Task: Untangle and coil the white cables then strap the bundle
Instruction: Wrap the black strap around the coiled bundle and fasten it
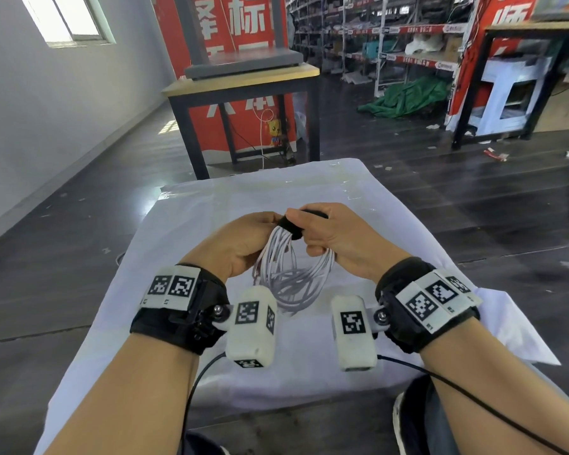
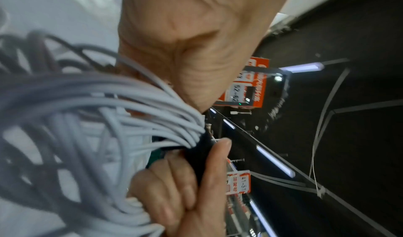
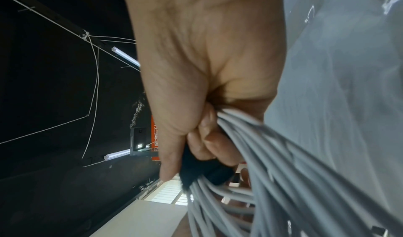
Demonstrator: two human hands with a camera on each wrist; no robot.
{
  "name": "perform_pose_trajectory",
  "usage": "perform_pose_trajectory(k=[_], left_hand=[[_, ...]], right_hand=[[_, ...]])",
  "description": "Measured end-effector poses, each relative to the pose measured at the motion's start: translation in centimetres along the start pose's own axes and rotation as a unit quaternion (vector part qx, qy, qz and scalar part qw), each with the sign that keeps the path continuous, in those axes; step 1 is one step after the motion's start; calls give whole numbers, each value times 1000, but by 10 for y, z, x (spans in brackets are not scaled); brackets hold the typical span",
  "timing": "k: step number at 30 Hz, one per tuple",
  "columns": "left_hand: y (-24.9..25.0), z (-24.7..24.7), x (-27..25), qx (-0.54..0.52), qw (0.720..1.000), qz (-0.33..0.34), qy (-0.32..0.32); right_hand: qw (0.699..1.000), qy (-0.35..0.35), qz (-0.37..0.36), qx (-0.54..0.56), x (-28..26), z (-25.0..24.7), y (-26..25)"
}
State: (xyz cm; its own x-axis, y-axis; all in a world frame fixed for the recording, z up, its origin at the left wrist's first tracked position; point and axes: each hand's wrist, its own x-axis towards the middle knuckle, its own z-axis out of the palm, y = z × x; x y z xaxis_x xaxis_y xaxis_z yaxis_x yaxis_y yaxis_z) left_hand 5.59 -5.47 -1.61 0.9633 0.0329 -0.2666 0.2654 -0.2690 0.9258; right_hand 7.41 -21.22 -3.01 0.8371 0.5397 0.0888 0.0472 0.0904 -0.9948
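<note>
Nearest the camera, both forearms reach forward over a white cloth [image 1: 391, 224] that covers the table. Each wrist wears a black band with printed square markers and a small white camera block. The left hand [image 1: 240, 239] and the right hand [image 1: 335, 236] meet above the cloth and hold the coil of white cables [image 1: 293, 274] up between them, its loops hanging toward the cloth. At the top of the coil a black strap [image 1: 291, 226] wraps the gathered strands. The right thumb and fingers [image 3: 209, 144] pinch this strap against the cables; the left fingers curl round the bundle beside it. Beyond stands a wooden-topped table [image 1: 243, 82], then red banners and storage shelving [image 1: 391, 34].
</note>
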Motion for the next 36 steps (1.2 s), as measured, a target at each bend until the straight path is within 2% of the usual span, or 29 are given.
perform_pose_trajectory(k=[5,11,14,18,24,27,31,36], left_hand=[[4,-4,4,88,988,80,100],[6,2,-6,99,988,121,1],[6,3,-8,115,986,115,-30],[6,0,-8,129,986,102,-33],[4,2,-11,22,993,90,-73],[2,1,-9,32,989,112,-87],[-2,6,-7,138,973,180,-50],[-2,9,-5,249,926,281,39]], right_hand=[[999,38,5,-4,4,-1,4],[995,97,25,27,7,-7,7],[994,102,32,24,8,-8,10],[994,97,36,22,8,-8,13],[996,76,44,24,9,-5,13],[994,82,52,39,8,-6,12],[991,110,54,56,9,-9,13],[988,120,43,89,11,-9,12]])
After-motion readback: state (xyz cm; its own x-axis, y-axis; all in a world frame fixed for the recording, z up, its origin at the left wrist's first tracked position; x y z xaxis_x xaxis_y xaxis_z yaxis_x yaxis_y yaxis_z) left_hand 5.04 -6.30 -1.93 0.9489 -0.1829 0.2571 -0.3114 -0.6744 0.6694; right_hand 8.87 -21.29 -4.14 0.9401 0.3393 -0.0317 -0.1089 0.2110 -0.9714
